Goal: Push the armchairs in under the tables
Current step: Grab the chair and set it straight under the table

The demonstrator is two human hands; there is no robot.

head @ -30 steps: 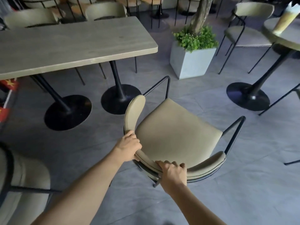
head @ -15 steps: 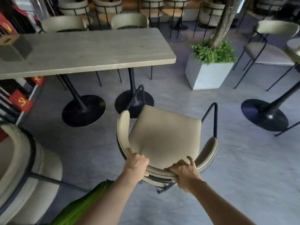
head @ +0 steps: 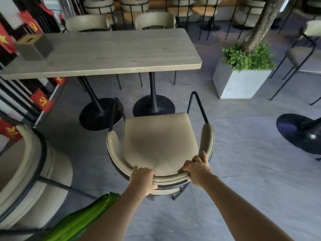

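A beige padded armchair (head: 159,141) with a black metal frame stands on the grey floor, its seat facing the long wooden table (head: 111,53). My left hand (head: 143,178) grips the curved backrest at its left rear. My right hand (head: 196,169) grips the same backrest at its right rear. The chair's front edge is near the table's two black round bases (head: 153,106), short of the tabletop's near edge.
A second beige armchair (head: 29,173) stands close at my left. A concrete planter (head: 241,80) with a tree is right of the table. Another table's black base (head: 302,134) lies at the right. Chairs line the table's far side. A grey box (head: 33,47) sits on the table.
The armchair has turned from angled right to squarely facing the long table and moved toward it. Both hands stayed on the backrest, and my view swung left.
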